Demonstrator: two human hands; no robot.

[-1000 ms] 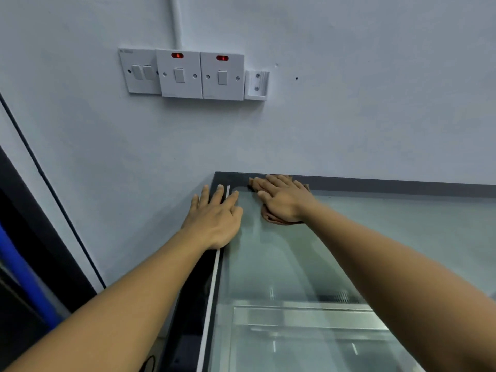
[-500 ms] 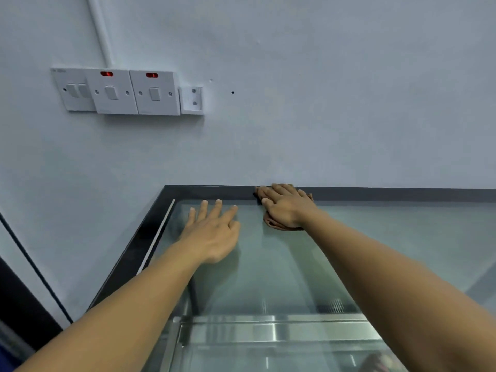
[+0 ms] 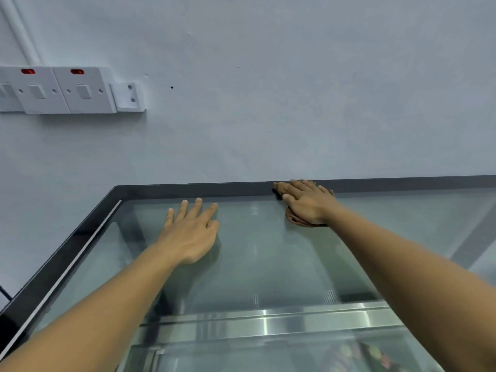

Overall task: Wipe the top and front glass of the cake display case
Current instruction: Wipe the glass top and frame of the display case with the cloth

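While right hand (image 3: 308, 205), fingers flat and together, presses the cloth (image 3: 296, 220) on the top glass (image 3: 268, 264) at centre-right, left hand (image 3: 192, 234) rests spread; cloth looks soft, limp, best palmed from above.

The wall (image 3: 295, 116) rises straight from the far edge of the glass (image 3: 268, 251), so nothing of mine can pass beyond the dark frame (image 3: 214, 189) there. My right hand (image 3: 308, 202), flat on the cloth (image 3: 295, 220), has its fingertips on that frame, right at the wall. My left hand (image 3: 189, 232) lies flat on the glass further left and nearer, well apart from the right, with open pane between them. Right of my right hand the glass runs free to the edge of view. Left of my left hand there is open glass up to the frame's left side. The switches (image 3: 64, 89) jut from the wall far left, well above the glass.
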